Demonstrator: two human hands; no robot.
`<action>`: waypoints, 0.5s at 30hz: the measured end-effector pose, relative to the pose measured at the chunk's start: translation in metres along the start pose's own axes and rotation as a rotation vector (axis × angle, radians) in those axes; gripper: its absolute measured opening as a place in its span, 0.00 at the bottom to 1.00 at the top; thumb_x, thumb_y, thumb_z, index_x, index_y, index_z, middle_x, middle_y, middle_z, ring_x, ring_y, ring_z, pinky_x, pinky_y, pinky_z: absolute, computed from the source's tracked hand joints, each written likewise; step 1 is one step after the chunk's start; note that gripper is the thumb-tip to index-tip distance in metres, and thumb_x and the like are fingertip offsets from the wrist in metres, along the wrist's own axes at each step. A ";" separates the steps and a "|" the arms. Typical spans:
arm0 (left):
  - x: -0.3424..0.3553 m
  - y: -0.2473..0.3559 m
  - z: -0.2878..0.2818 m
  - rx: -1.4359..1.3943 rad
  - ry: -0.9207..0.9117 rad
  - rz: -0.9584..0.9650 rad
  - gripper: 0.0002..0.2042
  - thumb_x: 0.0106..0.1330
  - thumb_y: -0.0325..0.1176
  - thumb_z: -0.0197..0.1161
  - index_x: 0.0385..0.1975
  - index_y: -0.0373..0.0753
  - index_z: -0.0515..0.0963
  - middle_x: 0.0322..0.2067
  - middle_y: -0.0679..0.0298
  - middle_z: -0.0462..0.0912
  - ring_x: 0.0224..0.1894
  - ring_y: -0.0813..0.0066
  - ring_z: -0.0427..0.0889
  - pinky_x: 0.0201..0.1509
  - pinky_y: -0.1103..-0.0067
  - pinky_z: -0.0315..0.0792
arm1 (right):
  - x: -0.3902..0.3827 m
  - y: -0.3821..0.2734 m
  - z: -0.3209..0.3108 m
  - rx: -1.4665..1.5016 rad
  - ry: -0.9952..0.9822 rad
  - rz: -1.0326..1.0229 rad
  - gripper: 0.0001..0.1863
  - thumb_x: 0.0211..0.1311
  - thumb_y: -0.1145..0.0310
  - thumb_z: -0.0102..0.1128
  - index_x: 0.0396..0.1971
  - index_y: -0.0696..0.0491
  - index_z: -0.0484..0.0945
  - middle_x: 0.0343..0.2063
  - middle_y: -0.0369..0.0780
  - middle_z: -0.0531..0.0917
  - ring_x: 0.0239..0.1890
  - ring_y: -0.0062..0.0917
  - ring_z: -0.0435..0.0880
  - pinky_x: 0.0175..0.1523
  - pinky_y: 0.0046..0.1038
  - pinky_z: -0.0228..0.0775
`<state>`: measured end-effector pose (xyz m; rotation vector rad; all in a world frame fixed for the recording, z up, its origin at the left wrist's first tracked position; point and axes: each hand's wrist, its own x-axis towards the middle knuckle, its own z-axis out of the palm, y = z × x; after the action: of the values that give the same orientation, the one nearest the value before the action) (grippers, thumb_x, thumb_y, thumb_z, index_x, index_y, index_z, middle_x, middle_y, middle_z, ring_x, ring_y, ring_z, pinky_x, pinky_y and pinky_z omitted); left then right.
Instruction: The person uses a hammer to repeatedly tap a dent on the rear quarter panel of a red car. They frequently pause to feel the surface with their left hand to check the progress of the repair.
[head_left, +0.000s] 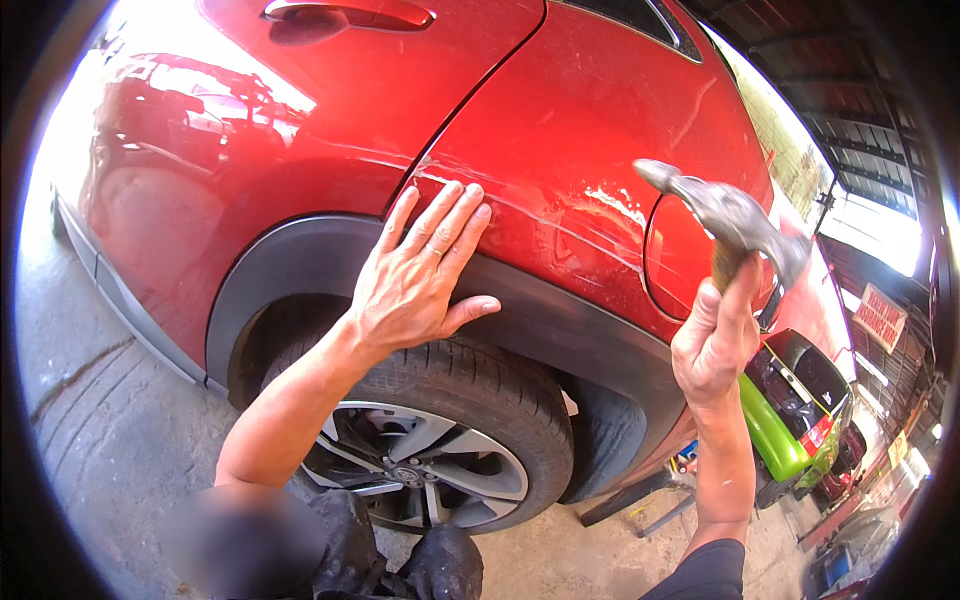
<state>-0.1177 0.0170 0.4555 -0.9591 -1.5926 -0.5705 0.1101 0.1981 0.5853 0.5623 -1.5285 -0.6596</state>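
A red car (360, 110) fills the upper view, its rear quarter panel (590, 215) scratched and dented above the wheel. My left hand (420, 275) lies flat, fingers spread, on the panel and the black wheel-arch trim (560, 320). My right hand (715, 340) is raised to the right, gripping the wooden handle of a metal hammer (725, 215). The hammer head points toward the dented spot without touching it. The round fuel flap (680, 255) sits just behind the hammer.
The rear tyre and alloy wheel (440, 450) are below my left hand. Concrete floor (110, 440) spreads at the left. A green car (790, 420) stands at the right under a shed roof, with bars lying on the ground (640, 500).
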 end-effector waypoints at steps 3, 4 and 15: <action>0.002 0.002 0.000 -0.004 0.004 0.000 0.45 0.64 0.72 0.42 0.70 0.38 0.60 0.73 0.56 0.56 0.76 0.61 0.50 0.79 0.58 0.36 | -0.013 0.007 0.000 -0.050 -0.152 -0.072 0.36 0.54 0.85 0.60 0.65 0.46 0.70 0.26 0.38 0.78 0.23 0.30 0.81 0.28 0.31 0.75; 0.001 0.000 -0.001 0.001 0.004 0.001 0.45 0.64 0.72 0.43 0.70 0.38 0.60 0.73 0.56 0.56 0.76 0.61 0.50 0.79 0.58 0.36 | -0.015 0.002 -0.001 -0.074 -0.310 -0.020 0.38 0.51 0.85 0.61 0.65 0.45 0.70 0.26 0.37 0.78 0.23 0.29 0.81 0.27 0.31 0.75; 0.002 0.000 0.001 -0.017 0.016 -0.005 0.45 0.64 0.72 0.43 0.70 0.38 0.61 0.72 0.56 0.56 0.76 0.61 0.50 0.79 0.58 0.36 | 0.006 -0.010 -0.003 -0.141 -0.578 0.069 0.38 0.53 0.87 0.62 0.66 0.47 0.70 0.22 0.40 0.72 0.19 0.30 0.75 0.24 0.28 0.71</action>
<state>-0.1180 0.0186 0.4566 -0.9617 -1.5784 -0.5944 0.1122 0.1873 0.5826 0.2135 -2.0058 -0.9187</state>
